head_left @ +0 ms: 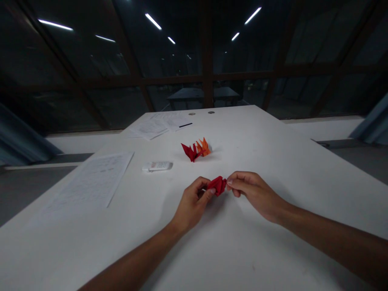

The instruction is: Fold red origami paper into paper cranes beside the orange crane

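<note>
A folded red origami piece [217, 186] is held just above the white table. My left hand [194, 202] grips its left side, thumb on the near face and fingers behind. With thumb and fingertips, my right hand [250, 190] pinches the narrow tip at its right end. Farther off on the table stand a finished red paper crane [191, 152] and an orange paper crane [205, 147], close together, the red one partly in front. The parts of the piece under my fingers are hidden.
A white bottle-like object with print [157, 166] lies left of the cranes. A written sheet [91, 182] lies at the left; more papers [154, 125] and a dark pen-like stick [185, 125] lie farther back. Two round discs sit near the table's [303, 169] far edge, before dark windows.
</note>
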